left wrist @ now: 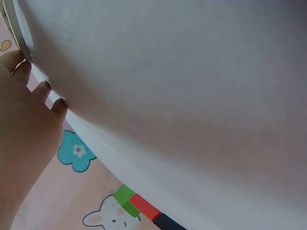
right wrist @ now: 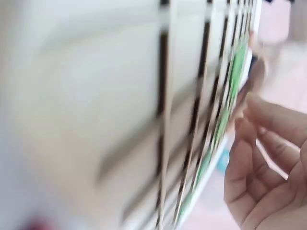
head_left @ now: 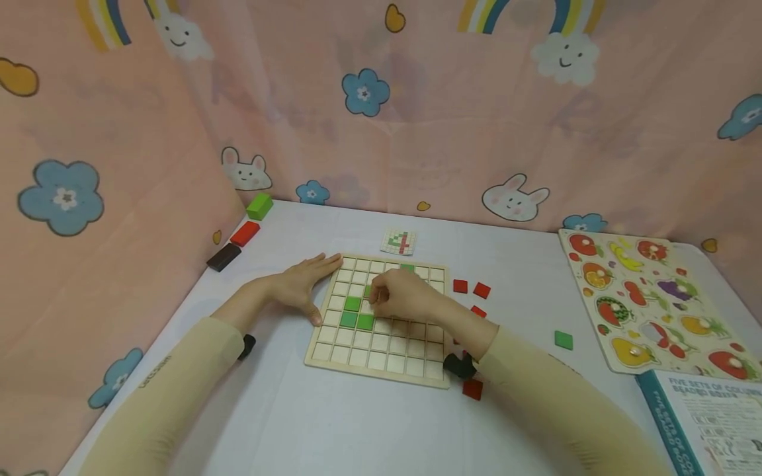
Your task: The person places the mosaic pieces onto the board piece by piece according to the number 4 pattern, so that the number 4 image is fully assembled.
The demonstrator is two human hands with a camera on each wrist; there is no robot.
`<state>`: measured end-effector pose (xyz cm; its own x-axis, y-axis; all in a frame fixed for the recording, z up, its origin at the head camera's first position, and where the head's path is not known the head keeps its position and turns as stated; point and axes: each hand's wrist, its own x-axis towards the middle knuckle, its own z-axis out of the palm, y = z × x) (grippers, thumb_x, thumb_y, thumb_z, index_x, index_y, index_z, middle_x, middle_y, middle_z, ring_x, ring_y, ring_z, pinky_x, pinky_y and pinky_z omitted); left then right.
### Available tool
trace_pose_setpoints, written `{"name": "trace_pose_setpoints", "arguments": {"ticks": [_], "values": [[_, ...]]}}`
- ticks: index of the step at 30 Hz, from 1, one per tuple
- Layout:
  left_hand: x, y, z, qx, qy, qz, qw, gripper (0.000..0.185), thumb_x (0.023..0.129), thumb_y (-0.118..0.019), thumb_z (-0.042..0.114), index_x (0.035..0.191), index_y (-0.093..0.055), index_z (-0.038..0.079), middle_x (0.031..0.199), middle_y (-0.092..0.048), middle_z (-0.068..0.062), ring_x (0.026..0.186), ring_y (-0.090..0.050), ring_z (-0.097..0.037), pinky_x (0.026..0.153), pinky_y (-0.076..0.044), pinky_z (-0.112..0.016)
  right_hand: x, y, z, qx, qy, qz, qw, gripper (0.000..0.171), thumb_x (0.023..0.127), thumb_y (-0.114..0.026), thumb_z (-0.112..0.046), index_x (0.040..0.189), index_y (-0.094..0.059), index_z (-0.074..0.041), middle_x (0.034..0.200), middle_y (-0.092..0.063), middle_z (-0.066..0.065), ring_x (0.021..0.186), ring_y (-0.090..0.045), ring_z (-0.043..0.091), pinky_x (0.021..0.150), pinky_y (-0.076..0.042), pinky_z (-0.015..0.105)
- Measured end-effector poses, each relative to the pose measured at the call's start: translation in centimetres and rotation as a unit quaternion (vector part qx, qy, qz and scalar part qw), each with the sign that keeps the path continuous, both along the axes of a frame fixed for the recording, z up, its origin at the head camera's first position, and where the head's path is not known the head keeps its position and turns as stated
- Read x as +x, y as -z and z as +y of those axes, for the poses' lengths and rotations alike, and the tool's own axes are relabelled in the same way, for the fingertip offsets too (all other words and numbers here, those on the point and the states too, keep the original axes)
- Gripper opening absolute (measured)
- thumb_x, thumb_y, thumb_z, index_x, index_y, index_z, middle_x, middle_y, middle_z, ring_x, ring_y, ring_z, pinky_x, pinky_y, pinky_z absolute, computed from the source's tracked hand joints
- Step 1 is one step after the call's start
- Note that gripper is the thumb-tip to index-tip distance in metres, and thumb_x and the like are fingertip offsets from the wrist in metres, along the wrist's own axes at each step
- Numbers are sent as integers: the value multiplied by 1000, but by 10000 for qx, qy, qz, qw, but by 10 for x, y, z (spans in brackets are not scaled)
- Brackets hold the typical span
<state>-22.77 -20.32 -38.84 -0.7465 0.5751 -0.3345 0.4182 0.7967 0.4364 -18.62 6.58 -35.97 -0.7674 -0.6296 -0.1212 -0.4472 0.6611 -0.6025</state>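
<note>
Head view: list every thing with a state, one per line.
Wooden grid board: flat on the table, mostly unfilled.
Green square tiles: seated in board cells.
Left hand: flat, resting against the board's left edge.
Right hand: fingers curled over the board; what they hold is hidden.
Red square tiles: loose on the table.
Small pattern card: lying face up.
Fruit peg puzzle: flat, pieces in place.

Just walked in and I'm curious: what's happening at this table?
A person is filling a wooden grid board with square tiles. The left hand lies flat against the board's left edge. The right hand, fingers curled, is over the middle of the grid by the green tiles already set there; what it pinches can't be seen. Loose red tiles and one green tile lie right of the board, a pattern card behind it.
</note>
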Motion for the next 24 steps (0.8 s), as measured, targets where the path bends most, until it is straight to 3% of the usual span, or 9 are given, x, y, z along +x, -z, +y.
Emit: {"name": "trace_pose_setpoints", "arguments": {"ticks": [6,9,17,24], "values": [[3,0,2,-9,-18,25,10000,132,60,-91,45,160,-10,15,170,-2,0,157,2,-36,126,-6,-60,-12,-17,63,428,268,54,9987,14,88,-70,-16,100,-71,-10,87,-69,3,78,-61,15,68,-50,24],[3,1,3,-7,-34,22,10000,132,60,-90,47,160,-10,16,170,-2,1,157,2,-35,126,-6,-60,-13,-24,106,826,415,-157,9956,16,87,-72,-15,102,-71,-12,90,-68,2,84,-60,17,68,-52,25],[3,1,5,-48,-62,9,10000,131,61,-89,46,160,-10,16,170,-1,1,157,2,-35,126,-7,-61,5,-30,222,1358,295,-1011,9851,25,80,-81,-21,103,-69,-23,96,-64,1,92,-55,17,71,-52,23],[3,2,3,-46,-107,6,9999,132,60,-90,45,161,-10,18,170,-1,2,157,2,-35,124,-7,-64,16,-22,266,1469,494,-1520,9761,29,75,-84,-23,98,-66,-20,91,-58,2,86,-53,15,66,-50,23]]}}
